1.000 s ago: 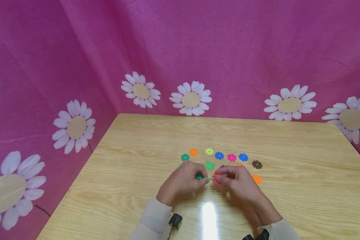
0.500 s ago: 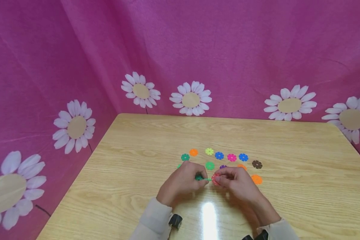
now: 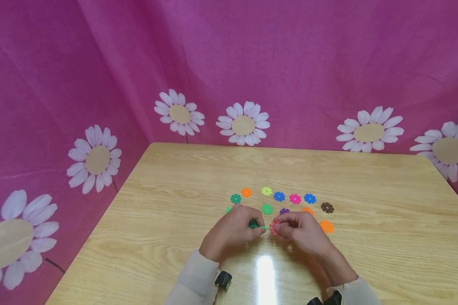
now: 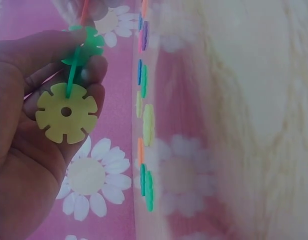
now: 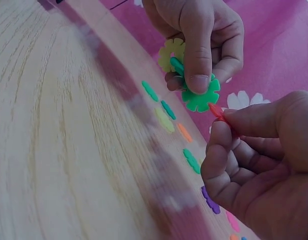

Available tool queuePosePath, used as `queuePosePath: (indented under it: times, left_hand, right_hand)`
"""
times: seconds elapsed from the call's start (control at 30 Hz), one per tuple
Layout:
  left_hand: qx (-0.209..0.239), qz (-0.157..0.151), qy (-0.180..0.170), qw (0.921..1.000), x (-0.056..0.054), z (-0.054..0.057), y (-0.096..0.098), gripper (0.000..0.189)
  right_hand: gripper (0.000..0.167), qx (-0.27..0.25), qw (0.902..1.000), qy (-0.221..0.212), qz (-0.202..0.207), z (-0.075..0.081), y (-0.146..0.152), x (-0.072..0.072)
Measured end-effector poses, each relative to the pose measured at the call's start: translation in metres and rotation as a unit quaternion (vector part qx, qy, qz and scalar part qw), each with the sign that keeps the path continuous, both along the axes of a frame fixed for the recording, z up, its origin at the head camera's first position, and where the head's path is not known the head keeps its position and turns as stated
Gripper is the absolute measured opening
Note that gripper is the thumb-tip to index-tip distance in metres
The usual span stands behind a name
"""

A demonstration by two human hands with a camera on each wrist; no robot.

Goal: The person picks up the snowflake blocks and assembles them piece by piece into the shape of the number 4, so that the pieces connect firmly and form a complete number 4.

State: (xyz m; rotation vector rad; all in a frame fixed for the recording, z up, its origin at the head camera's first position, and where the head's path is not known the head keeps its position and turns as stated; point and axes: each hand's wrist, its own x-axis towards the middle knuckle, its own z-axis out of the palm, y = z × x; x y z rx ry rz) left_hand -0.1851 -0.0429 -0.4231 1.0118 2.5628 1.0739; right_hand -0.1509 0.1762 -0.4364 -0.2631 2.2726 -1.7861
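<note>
My left hand (image 3: 234, 228) pinches a bright green notched disc (image 5: 201, 101) between thumb and fingers. Joined to it are another green disc (image 4: 72, 77), seen edge-on, and a pale yellow notched disc (image 4: 79, 120) beside the palm. From the other side my right hand (image 3: 305, 233) holds a red notched disc (image 5: 220, 115) with thumb and index finger. The red disc's edge meets the rim of the bright green one in the right wrist view; how deep their slots engage cannot be told. Both hands are above the table, close together.
Beyond the hands, several loose notched discs lie flat on the wooden table (image 3: 175, 182), among them an orange disc (image 3: 326, 226), a brown disc (image 3: 327, 207), a pink disc (image 3: 295, 198) and a blue disc (image 3: 279, 196). A flowered magenta cloth (image 3: 290, 76) hangs behind.
The red disc has shifted slightly down and toward the green piece between the fingertips. Both hands otherwise keep nearly the same place and grip; the head view has tilted a little.
</note>
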Motion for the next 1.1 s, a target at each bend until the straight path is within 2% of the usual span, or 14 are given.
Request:
queuePosePath:
  times: [0.23,0.6,0.83,1.1]
  left_hand:
    - [0.0,0.011,-0.025,0.9996,-0.0012,0.0009,-0.0011,0.011]
    - [0.006,0.001,-0.005,1.0,-0.0004,-0.0003,-0.0016,0.01]
    - [0.0,-0.005,0.011,0.9999,0.0002,-0.0003,0.0012,0.01]
    - [0.009,0.0,0.019,0.9998,0.0014,0.0009,0.0023,0.012]
  right_hand:
    - [0.017,0.0,1.0,-0.003,0.002,-0.0003,0.0003,-0.0019]
    - [0.017,-0.013,0.9997,-0.021,-0.006,-0.0023,-0.0025,-0.0018]
    - [0.02,-0.036,0.9993,-0.012,-0.005,-0.0035,-0.0042,-0.001]
    - [0.019,-0.051,0.9981,-0.022,-0.025,-0.0043,-0.0057,0.0008]
